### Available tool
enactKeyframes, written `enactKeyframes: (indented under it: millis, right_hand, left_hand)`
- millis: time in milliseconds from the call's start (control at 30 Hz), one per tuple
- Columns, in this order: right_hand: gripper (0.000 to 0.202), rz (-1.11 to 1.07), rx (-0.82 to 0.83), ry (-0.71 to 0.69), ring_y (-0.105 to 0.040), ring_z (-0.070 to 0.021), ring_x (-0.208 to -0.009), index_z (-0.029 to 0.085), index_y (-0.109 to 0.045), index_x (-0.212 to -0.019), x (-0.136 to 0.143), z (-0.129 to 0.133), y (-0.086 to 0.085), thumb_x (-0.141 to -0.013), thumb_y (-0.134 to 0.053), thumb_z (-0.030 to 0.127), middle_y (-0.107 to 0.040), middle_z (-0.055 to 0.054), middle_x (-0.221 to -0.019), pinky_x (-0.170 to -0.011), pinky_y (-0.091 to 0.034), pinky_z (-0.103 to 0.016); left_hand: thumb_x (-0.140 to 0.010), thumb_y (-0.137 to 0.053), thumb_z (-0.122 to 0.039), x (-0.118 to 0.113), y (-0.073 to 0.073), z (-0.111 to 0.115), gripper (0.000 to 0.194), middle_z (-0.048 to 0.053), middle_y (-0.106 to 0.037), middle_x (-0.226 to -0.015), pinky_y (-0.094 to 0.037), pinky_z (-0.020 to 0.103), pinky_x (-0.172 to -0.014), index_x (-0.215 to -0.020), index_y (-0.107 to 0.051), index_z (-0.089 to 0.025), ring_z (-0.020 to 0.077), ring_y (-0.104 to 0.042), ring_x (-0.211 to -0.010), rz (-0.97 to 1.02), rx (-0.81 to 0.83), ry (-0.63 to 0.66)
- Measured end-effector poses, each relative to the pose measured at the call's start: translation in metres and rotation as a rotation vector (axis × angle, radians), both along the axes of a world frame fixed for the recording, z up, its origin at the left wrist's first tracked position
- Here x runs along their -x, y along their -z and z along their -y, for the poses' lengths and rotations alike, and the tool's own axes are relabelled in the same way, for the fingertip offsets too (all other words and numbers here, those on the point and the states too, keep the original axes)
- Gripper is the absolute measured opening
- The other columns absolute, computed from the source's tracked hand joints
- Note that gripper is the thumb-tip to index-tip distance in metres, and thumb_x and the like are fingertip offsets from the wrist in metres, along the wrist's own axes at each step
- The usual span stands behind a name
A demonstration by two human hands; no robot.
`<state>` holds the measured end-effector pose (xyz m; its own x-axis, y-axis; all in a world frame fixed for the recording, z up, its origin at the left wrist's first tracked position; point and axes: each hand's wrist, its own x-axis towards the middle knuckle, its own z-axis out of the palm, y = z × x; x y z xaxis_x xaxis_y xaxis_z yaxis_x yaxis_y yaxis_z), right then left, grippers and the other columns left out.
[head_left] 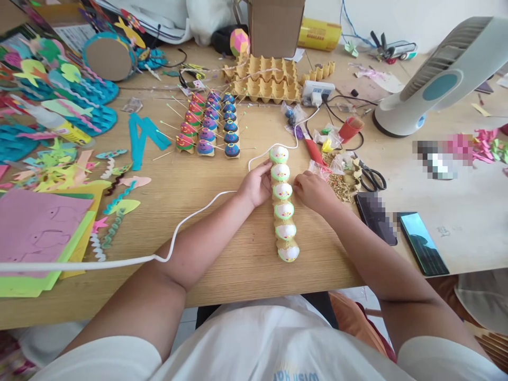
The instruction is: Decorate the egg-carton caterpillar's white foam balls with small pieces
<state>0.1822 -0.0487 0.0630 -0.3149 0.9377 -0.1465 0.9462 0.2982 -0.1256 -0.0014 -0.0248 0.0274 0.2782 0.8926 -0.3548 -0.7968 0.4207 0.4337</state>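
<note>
A painted egg-carton strip (283, 210) lies lengthwise in front of me, its row of white domes edged in light green and dotted with small coloured marks. My left hand (257, 185) is closed against its left side near the far end, thumb towards the domes and some fingertips hidden. On the other side, my right hand (313, 191) has its fingers curled together close to the strip. Whether anything is between those fingers is hidden. Beyond them stand painted carton strips (207, 124) in red, purple and blue, with thin sticks poking out.
A white cable (198, 213) crosses the table at left. Coloured paper (43, 227) and cut-outs lie there. At right are scissors (373, 177), phones (423, 242), wood-coloured shreds (339, 185) and a white fan (432, 79). Bare egg cartons (264, 79) and a power strip (317, 90) sit behind.
</note>
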Motion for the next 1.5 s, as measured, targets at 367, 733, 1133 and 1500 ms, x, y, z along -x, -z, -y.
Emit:
enactKeyframes:
  millis: [367, 733, 1133, 1500]
  right_hand:
    - [0.011, -1.037, -0.096, 0.209, -0.06, -0.0178, -0.065, 0.028, -0.06, -0.101, -0.033, -0.027, -0.023, -0.094, -0.066, 0.032, -0.069, 0.002, -0.072, -0.068, -0.049, -0.034]
    - [0.039, -1.516, 0.158, 0.117, -0.065, -0.0247, -0.141, 0.034, -0.061, -0.125, 0.0, -0.061, -0.011, -0.095, -0.06, 0.059, -0.07, -0.005, -0.149, -0.078, -0.06, -0.035]
    - [0.031, -2.12, 0.424, 0.439, -0.058, -0.0036, -0.062, 0.024, -0.074, -0.085, 0.028, -0.06, 0.037, -0.069, -0.099, 0.033, -0.067, 0.009, -0.07, -0.056, -0.049, -0.014]
    - [0.041, -2.006, 0.447, 0.244, -0.054, -0.0086, -0.07, 0.023, -0.079, -0.082, 0.025, -0.061, 0.04, -0.064, -0.103, 0.052, -0.064, 0.004, -0.076, -0.062, -0.05, -0.021]
  left_hand:
    - [-0.108, -0.047, -0.01, -0.001, -0.007, 0.002, 0.026, -0.003, -0.076, -0.072, -0.052, 0.023, -0.065, -0.102, -0.071, -0.018, 0.0104, -0.07, -0.06, -0.002, 0.026, -0.004]
    - [-0.105, -0.054, -0.012, 0.0, -0.002, -0.001, 0.021, -0.001, -0.078, -0.081, -0.051, 0.025, -0.074, -0.104, -0.074, -0.019, 0.0121, -0.07, -0.066, 0.011, 0.036, 0.009]
    - [-0.106, -0.046, -0.01, 0.0, -0.01, 0.003, 0.029, 0.0, -0.079, -0.079, -0.055, 0.025, -0.069, -0.102, -0.074, -0.017, 0.0128, -0.073, -0.064, -0.008, 0.053, -0.01]
    - [-0.108, -0.043, -0.011, 0.001, -0.013, 0.006, 0.034, 0.003, -0.081, -0.077, -0.059, 0.025, -0.067, -0.104, -0.077, -0.015, 0.0158, -0.075, -0.064, 0.029, 0.026, 0.031]
